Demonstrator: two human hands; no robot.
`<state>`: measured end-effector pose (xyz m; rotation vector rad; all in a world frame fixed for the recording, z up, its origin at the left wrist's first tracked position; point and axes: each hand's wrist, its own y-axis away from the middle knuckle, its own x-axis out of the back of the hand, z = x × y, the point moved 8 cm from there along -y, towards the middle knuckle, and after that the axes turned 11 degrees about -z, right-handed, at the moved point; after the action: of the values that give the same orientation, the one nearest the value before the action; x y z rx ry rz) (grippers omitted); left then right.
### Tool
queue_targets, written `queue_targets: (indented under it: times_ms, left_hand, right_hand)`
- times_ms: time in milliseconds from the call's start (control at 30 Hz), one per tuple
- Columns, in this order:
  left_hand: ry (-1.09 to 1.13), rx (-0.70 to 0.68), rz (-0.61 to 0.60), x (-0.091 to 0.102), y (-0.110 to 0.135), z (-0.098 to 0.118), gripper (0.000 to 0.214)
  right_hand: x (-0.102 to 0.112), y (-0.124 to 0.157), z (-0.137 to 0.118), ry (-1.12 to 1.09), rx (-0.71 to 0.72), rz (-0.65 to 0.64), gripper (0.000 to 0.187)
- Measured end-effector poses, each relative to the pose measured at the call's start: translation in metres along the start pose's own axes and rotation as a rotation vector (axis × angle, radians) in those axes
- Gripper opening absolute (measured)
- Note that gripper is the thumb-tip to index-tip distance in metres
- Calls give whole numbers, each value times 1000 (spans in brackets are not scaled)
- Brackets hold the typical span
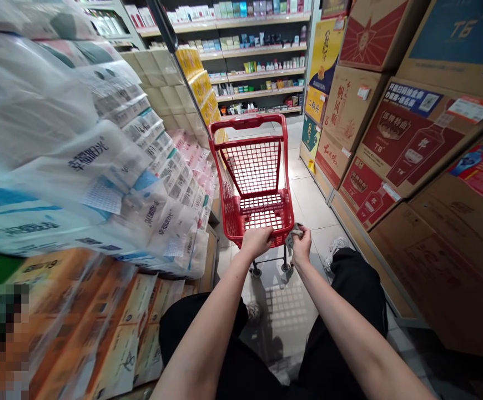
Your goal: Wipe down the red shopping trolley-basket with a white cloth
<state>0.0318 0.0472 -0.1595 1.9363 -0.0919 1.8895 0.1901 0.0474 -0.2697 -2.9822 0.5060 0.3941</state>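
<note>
A red plastic shopping trolley (252, 166) with mesh walls stands in the aisle before me, its handle at the far end. Nothing shows inside its basket. My left hand (258, 241) is closed over the near rim of the trolley. Just right of the basket's near corner, my right hand (302, 243) pinches a small, crumpled greyish piece (296, 231); whether it is paper or cloth I cannot tell.
Plastic-wrapped tissue packs (112, 161) and orange packs (83, 311) are piled along the left. Stacked cardboard cartons (403, 139) line the right. Shelves (258, 53) of small boxes and bottles close off the far end. A dark pole (194, 97) slants past the trolley's left side.
</note>
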Motion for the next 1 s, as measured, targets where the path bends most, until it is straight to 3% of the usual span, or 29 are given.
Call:
queue_targets:
  times_ms: [100, 233, 300, 467, 633, 700, 767, 867, 933, 1000]
  left_hand:
    - [5, -7, -3, -1, -2, 2, 19]
    - [12, -13, 9, -2, -3, 3, 17]
    - [12, -2, 7, -3, -4, 2, 17]
    - [14, 20, -2, -2, -7, 1, 18]
    - [39, 25, -13, 2, -11, 2, 20]
    - [87, -12, -13, 5, -13, 4, 23]
    - [189, -91, 11, 10, -13, 6, 31]
    - [389, -253, 100, 25, -8, 2, 49]
    - [434, -295, 151, 33, -1, -11, 52]
    - [345, -242, 142, 31, 6, -31, 43]
  right_hand:
    - [9, 4, 22, -44, -34, 73, 30]
    - [6, 9, 68, -190, -283, 21, 28]
    - [2, 12, 77, -274, -368, 18, 29]
    - [-13, 13, 50, -405, -335, 58, 29]
    - [-20, 10, -7, -394, -191, -74, 32]
    - [-11, 7, -37, -262, -82, -91, 32]
    - [-5, 3, -73, 3, 91, -121, 31]
    - [-28, 3, -115, 534, 412, -389, 31]
    - [-52, 6, -118, 847, 593, -611, 35]
    - [-64, 4, -108, 1071, 687, -717, 37]
